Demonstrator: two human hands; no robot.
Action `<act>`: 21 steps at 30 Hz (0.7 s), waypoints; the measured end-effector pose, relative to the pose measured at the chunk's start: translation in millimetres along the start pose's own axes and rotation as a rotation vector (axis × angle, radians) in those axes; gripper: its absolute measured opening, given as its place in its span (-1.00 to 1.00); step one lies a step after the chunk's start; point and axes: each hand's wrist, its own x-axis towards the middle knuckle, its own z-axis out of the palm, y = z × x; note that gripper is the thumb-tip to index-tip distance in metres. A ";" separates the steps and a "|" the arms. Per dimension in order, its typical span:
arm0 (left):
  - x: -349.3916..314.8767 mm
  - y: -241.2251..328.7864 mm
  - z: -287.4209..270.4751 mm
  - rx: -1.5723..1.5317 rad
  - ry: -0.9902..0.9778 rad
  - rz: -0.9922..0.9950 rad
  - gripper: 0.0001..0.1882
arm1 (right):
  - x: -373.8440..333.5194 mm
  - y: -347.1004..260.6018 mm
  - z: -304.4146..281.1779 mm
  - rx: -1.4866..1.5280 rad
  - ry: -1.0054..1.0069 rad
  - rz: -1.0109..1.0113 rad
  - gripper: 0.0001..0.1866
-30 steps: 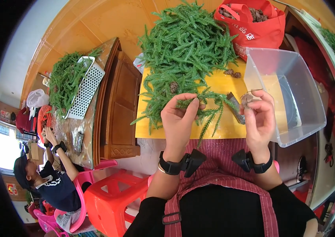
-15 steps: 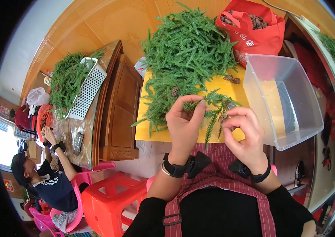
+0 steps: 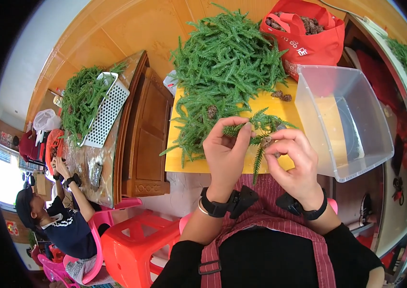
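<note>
L hand pinches sprig, R hand pinecone, nr front edge of tabletop; joining prob. unfinished, spare cones waiting.

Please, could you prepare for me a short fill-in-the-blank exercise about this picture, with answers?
1. The left hand pinches a sprig coloured ____.
2. The right hand holds a pine cone coloured ____.
3. The clear bin stands to the ____ of the sprig pile.

Missing words: green; brown; right.
</note>
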 end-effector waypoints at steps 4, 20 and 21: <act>-1.4 -2.7 1.5 -0.046 -0.013 -0.046 -0.88 | 3.1 5.6 3.7 -0.044 -0.002 -0.041 -0.82; 0.3 -0.8 4.2 0.068 -0.044 -0.040 -0.89 | 0.6 12.9 12.1 -0.016 0.099 0.006 -0.83; 0.5 -1.1 3.9 0.071 -0.051 -0.039 -0.89 | 0.2 13.2 12.6 -0.015 0.098 0.007 -0.83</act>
